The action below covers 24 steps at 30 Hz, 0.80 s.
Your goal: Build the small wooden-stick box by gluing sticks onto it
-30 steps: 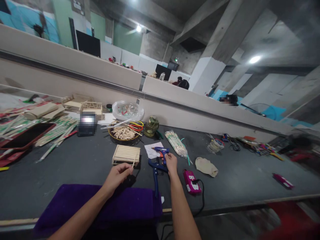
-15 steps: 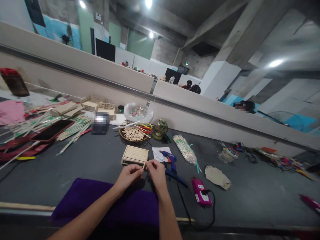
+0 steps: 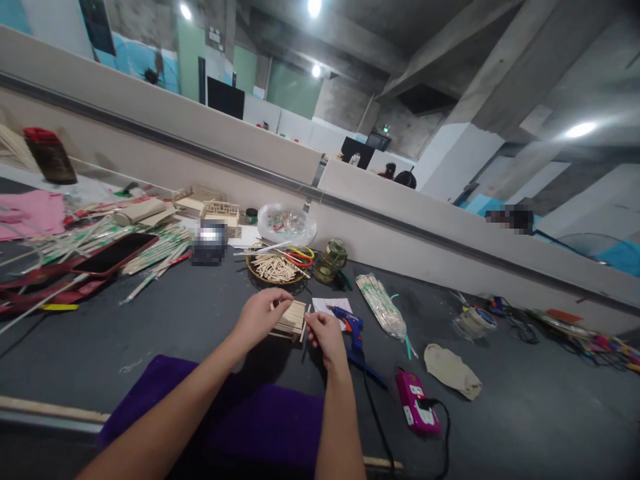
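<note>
A small slatted model (image 3: 290, 323) made of pale wooden sticks sits on the dark table in front of me. My left hand (image 3: 259, 319) is over its left side, thumb and fingertips pressed together; whatever they hold, if anything, is too small to make out. At the model's right edge, my right hand (image 3: 326, 335) pinches a thin wooden stick (image 3: 306, 319) that stands out along that side. Just right of my right hand lies a blue glue gun (image 3: 354, 327), resting partly on white paper (image 3: 323, 305). The left hand covers part of the model.
Behind the model stand a basket of short sticks (image 3: 273, 268) and a glass jar (image 3: 330, 261). A pink power strip (image 3: 418, 403) with a black cord lies right, near a beige cloth (image 3: 453, 372). A purple cushion (image 3: 165, 383) lies at the front edge, a phone (image 3: 116, 255) far left.
My left hand has lifted from the model's front edge to above its left side. My right hand has shifted slightly to the right edge with the stick. The whole view has moved a little.
</note>
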Tool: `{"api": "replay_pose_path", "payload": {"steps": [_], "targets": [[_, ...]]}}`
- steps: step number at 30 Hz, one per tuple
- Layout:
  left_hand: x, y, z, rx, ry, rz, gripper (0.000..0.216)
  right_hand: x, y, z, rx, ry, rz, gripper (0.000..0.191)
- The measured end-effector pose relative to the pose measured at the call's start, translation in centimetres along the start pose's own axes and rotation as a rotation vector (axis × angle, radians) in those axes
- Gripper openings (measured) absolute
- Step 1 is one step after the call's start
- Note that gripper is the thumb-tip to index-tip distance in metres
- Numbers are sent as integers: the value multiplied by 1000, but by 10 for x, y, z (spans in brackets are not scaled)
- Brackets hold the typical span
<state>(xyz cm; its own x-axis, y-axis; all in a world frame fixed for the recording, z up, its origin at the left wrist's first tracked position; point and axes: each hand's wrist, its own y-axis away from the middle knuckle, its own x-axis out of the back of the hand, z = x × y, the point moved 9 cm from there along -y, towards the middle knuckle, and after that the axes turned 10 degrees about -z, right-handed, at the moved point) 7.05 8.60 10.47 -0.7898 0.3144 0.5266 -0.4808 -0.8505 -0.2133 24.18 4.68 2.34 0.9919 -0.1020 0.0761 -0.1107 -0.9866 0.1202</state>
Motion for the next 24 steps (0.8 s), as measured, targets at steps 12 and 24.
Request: {"api": "replay_pose_path", "payload": {"steps": [12,24], "targets": [[-39,-45,-5,-99,-462,-288,23,-1,-14,20,2,84,49,35],[-46,-40,-2,-148,-518,-375,20,-1,-14,15,-7,86,76,34]]}}
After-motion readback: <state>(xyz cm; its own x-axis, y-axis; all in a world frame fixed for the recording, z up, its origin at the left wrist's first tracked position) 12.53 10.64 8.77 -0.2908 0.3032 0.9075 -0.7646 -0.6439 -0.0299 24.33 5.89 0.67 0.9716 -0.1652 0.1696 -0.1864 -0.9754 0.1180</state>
